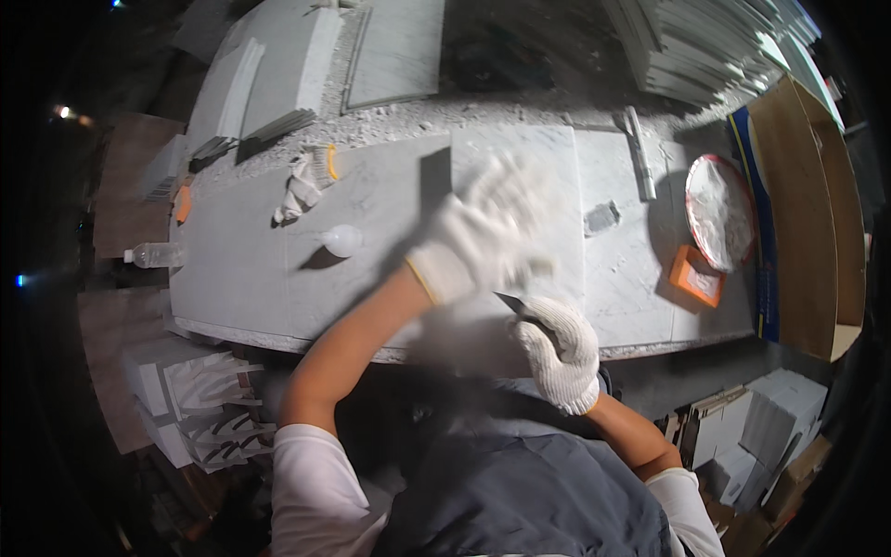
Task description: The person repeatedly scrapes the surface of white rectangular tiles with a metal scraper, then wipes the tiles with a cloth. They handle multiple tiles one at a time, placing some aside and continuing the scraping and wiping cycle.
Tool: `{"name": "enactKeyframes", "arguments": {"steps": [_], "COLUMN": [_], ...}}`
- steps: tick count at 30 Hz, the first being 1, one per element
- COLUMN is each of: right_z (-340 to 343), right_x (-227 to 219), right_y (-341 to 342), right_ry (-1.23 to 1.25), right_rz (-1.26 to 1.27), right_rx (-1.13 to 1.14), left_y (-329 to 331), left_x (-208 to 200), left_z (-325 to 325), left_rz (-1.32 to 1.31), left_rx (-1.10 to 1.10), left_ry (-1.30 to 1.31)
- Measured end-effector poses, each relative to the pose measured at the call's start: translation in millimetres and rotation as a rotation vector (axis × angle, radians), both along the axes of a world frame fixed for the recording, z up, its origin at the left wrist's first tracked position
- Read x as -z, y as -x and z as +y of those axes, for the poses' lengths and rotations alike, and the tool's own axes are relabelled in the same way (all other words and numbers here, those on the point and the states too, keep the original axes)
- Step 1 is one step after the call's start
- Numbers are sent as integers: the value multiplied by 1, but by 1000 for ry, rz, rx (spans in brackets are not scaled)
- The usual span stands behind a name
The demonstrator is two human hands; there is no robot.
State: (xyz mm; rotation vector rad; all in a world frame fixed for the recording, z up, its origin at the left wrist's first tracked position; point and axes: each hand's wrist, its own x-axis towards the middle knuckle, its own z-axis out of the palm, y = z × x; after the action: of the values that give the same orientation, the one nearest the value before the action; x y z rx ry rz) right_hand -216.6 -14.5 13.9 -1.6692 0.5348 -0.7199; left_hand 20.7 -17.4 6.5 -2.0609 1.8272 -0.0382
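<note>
A pale marble-patterned tile (pixel 548 153) lies on the worktable in front of me. My left hand (pixel 473 227), in a white knit glove with a yellow cuff, is over the tile. Motion smears its fingers, so their pose and anything in them cannot be made out. My right hand (pixel 561 353), also gloved in white, is closed at the tile's near edge. Out of its grip, toward the left hand, sticks a dark pointed blade (pixel 509 302); its handle is hidden in the glove.
On the table (pixel 380 297) lie a spare glove (pixel 309 181), a white bulb (pixel 343 240) and a grey scrap (pixel 601 218). At right stand a round tub (pixel 719 213), an orange box (pixel 696 277) and a cardboard box (pixel 803 204). Tile stacks (pixel 288 84) sit beyond; a bottle (pixel 155 255) is left.
</note>
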Motion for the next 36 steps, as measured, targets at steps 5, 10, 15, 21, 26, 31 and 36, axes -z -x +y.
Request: {"name": "enactKeyframes", "arguments": {"steps": [5, 10, 15, 21, 26, 31, 36], "right_z": [1, -29, -49, -73, -82, -87, -83], "right_x": [5, 19, 5, -10, -9, -7, 0], "right_y": [7, 19, 24, -2, -59, -86, -93], "right_ry": [-143, 111, -292, -37, 343, 558, 616], "right_rz": [-144, -115, -51, 277, 480, 639, 631], "right_rx": [18, 54, 257, 219, 115, 98, 115], "left_y": [-41, -42, -31, -19, 60, 83, 80], "left_x": [-14, 13, 30, 5, 18, 28, 29], "left_z": [-9, 4, 22, 30, 73, 86, 84], "left_rz": [-371, 364, 125, 469, 640, 647, 683], "left_rx": [168, -142, -25, -443, -517, -535, -486], "left_ry": [301, 661, 591, 916, 783, 829, 867]}}
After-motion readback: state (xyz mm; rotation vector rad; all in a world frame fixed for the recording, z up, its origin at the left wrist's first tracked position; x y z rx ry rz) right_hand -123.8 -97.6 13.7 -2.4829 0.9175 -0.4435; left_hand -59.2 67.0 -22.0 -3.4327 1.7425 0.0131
